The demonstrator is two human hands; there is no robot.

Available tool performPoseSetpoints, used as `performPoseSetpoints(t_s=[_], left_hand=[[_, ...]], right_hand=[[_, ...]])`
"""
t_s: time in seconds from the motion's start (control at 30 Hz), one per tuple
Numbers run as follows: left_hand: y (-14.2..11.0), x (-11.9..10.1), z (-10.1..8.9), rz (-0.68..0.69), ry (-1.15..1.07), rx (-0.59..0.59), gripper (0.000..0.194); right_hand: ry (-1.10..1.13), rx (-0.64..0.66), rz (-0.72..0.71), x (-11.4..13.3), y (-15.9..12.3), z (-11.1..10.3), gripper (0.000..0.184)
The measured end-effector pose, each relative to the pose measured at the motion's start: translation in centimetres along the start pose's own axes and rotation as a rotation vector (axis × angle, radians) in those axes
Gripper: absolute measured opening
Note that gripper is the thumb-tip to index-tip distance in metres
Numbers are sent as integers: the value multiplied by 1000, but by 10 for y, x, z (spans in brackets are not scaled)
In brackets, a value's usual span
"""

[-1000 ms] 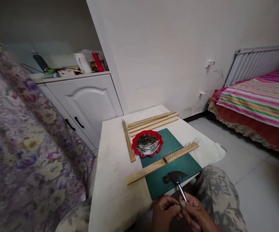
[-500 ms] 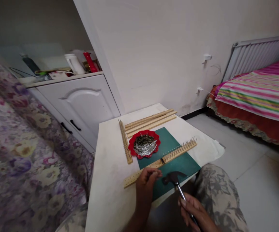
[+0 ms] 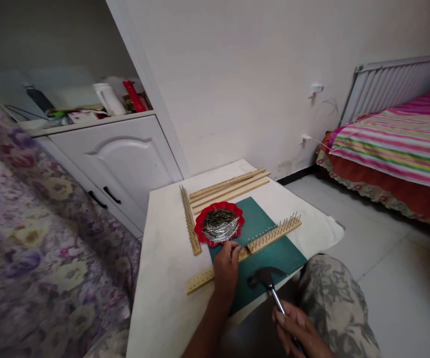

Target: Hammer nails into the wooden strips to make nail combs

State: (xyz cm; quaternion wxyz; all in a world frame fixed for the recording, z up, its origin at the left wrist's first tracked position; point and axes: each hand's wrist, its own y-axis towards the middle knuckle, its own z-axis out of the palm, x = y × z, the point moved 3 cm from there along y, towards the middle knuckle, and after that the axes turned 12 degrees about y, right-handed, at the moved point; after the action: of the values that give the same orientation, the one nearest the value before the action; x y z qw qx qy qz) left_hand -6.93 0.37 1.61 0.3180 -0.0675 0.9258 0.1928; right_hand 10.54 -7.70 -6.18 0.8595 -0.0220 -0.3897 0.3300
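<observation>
Right hand point(image 3: 295, 325): one, grip clamped on the handle of a claw hammer point(image 3: 265, 276), its head over the green mat point(image 3: 285, 256).

Left hand point(image 3: 226, 263): one, at the holed wooden strip point(image 3: 200, 281), beside the red dish point(image 3: 199, 226). Grip: fingertips close; whether they meet or pinch a nail, cannot tell.

Holed strip: lies aslant, partly on the mat, one end out over the worktop point(image 3: 162, 273).

Nailed strip point(image 3: 270, 241): in line with it, nails standing in rows; whether one piece or two, cannot tell.

Loose nails point(image 3: 220, 226): heaped in the dish.

Handling notes, by judgement: nail best pinched low, point in its hole, shank upright; first taps light, fingertips clear of the hammer face; strip braced flat, since the end off the mat may rock; neighbouring nails left unknocked.
</observation>
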Motion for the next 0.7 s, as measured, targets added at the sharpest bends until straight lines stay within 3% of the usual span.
performPoseSetpoints(t_s=[0.13, 0.33, 0.7], left_hand=[[2, 1, 2, 7, 33, 12, 18], [2, 5, 7, 30, 88, 31, 19], [4, 0, 7, 105, 152, 36, 19]], right_hand=[[-8, -15, 9, -1, 2, -3, 36], [-28, 66, -17, -7, 8, -9, 42], [-77, -8, -43, -2, 2, -3, 38]])
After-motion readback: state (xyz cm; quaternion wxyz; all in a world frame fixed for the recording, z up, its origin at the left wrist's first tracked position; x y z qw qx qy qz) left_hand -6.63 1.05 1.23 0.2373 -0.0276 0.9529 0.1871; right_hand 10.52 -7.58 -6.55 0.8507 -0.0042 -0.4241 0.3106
